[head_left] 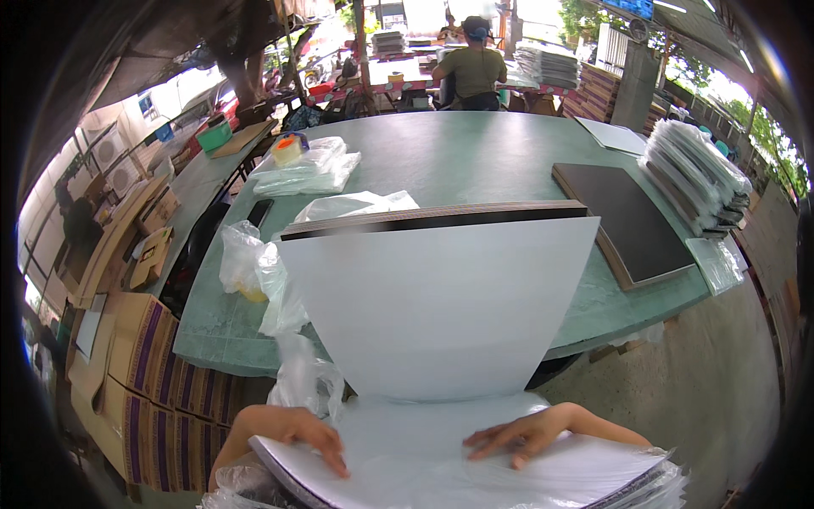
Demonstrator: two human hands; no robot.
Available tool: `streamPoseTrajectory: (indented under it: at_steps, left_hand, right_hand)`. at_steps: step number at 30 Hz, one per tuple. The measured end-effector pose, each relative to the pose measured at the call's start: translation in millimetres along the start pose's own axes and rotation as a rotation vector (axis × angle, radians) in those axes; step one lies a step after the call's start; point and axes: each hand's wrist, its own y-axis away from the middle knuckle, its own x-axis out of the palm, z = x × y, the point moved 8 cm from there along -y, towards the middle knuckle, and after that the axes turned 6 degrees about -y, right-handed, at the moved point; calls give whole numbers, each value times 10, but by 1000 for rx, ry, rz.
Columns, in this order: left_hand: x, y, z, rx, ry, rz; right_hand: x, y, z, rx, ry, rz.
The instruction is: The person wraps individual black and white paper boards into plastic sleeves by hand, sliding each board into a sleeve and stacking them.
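My left hand rests palm down on the left side of a white, plastic-covered stack of sheets close to me, fingers spread. Opposite it, my right hand lies on the same surface, also with fingers apart. Neither hand is closed on anything. Behind the hands a large white board stands tilted up against the table edge. Its top meets a pile of dark boards on the green table. Crumpled see-through plastic hangs down beside the white board's left edge.
Dark flat boards lie on the table's right, near stacked plastic-wrapped packs. Folded plastic bags with a tape roll and a phone lie left. Cardboard boxes stand lower left. A person sits at the back.
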Motion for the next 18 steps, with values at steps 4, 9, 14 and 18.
streamPoseTrajectory:
  at_steps: [4,9,14,18]
  left_hand:
    - [-238,77,1173,-160,-104,-220]
    - [-413,203,2616,-810,-451,-156]
    - [-782,-875,1192,-543,-457,-370]
    - [-658,-1380,-166,-61,-543,-624]
  right_hand:
    - [-276,388,-1392,403,-81,-302]
    - [-633,412,-2104,700,-89,-446]
    - [-898,-342,-933,493,291,-28]
    - [-994,-739,228,-25,264,-472]
